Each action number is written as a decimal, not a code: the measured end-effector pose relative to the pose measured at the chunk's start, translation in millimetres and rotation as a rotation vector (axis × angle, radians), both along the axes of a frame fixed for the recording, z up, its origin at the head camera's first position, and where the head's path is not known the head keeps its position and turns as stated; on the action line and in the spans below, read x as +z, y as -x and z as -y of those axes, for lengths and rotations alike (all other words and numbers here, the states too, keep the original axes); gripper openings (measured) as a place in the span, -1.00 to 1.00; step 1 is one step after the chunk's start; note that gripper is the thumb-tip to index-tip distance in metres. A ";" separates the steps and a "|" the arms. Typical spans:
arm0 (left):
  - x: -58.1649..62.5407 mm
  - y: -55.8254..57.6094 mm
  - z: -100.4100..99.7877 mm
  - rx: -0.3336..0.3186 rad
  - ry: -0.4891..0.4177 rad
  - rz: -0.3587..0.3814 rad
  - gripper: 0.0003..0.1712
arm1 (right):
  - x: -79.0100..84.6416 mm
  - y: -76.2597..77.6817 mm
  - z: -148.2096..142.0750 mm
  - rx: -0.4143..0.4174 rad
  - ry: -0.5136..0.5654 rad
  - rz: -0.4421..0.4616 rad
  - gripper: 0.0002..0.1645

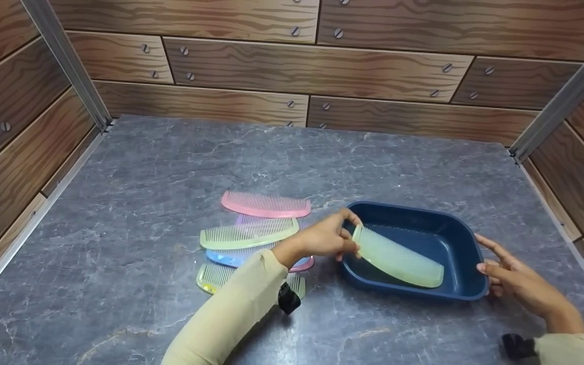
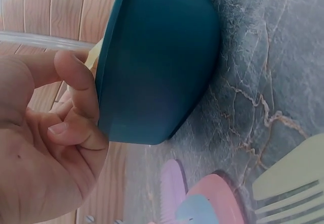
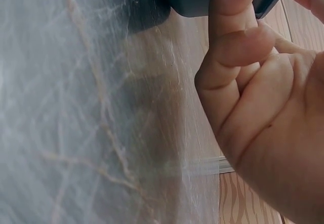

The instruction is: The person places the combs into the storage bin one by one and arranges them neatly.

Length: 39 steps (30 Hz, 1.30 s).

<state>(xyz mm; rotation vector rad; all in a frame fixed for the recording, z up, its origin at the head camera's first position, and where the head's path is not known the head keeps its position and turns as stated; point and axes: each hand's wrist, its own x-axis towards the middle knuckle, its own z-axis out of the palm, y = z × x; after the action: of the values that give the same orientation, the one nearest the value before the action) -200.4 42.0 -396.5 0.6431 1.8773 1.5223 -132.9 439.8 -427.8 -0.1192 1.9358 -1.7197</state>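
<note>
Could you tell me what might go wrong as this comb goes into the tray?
1. The pale green plastic comb leans on the dark blue plastic tray's near rim, held only at one end by the left hand; it could slide out.
2. The right hand merely touches the tray, so a push may shift it.

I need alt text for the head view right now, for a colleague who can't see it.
A person's left hand pinches one end of a pale green comb that slants into a dark blue tray on a grey marbled table. The right hand rests against the tray's right rim, fingers extended. A pile of pink, green, blue and yellow combs lies left of the tray.
</note>
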 end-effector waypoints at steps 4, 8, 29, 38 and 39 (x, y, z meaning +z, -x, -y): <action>2.0 -1.4 -3.9 0.011 0.071 -0.045 -0.61 | 0.3 0.1 -0.1 -0.003 0.006 0.006 -0.38; 2.0 -0.9 -5.6 0.008 0.135 -0.103 -0.57 | 0.3 -0.3 0.4 -0.004 0.026 0.003 -0.37; 13.8 -7.3 -15.0 0.002 0.436 -0.561 -0.50 | -2.0 -2.1 -1.3 -0.006 0.091 0.037 -0.36; 9.4 -5.1 -22.3 -0.038 0.532 -0.663 -0.50 | -2.2 -3.1 -2.5 -0.039 0.058 0.052 -0.33; 9.4 -4.8 -22.8 -0.045 0.540 -0.677 -0.50 | -2.1 -3.1 -2.2 -0.036 0.057 0.049 -0.34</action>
<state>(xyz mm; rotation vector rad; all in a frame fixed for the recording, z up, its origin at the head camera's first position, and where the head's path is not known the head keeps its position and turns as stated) -195.6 64.8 -387.0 1.0004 2.6042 0.7298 -129.9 442.0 -429.9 -0.0622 1.8655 -1.7851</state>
